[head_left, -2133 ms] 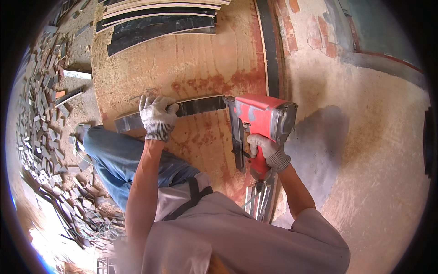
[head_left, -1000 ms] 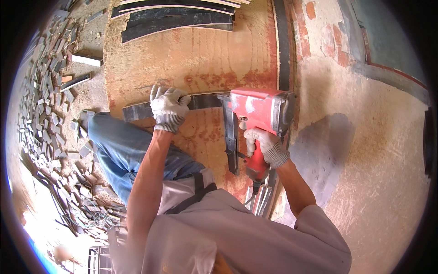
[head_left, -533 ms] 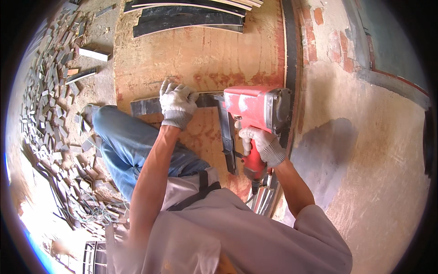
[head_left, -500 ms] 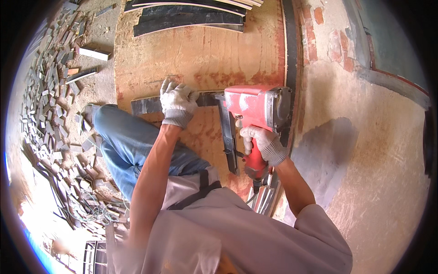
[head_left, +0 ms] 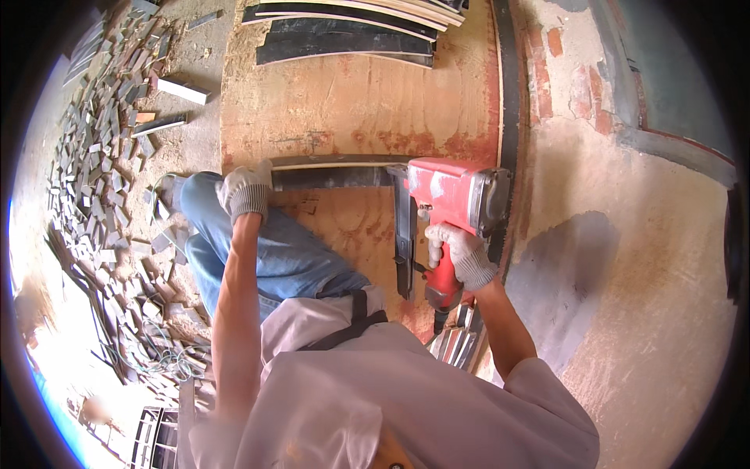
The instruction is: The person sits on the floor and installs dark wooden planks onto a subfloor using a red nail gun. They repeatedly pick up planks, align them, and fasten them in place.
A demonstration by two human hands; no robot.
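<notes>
on stained plywood (head_left: 351, 102), clamping fingers of left hand (head_left: 246, 192) on curved, pale-edged black strip (head_left: 336, 178), of right hand (head_left: 458, 252) round scuffed red nailer (head_left: 447, 189).

Looks like a rough woodworking shop in here: offcuts (head_left: 98, 207) litter the floor (head_left: 197, 134), curved strips (head_left: 344, 41) lie stacked on a stained board (head_left: 351, 98), a red nail gun (head_left: 444, 186) is in use. Brick (head_left: 541, 78) shows through patchy plaster (head_left: 664, 234).

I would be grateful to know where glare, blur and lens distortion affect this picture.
All in the head view: glare washes out the lower-left area; the loose grey cloth shirt blurs toward the lower left, while the red-and-black nail gun looks fairly sharp; the long dark strip along the tan wooden board appears bowed, likely fisheye distortion.
</notes>
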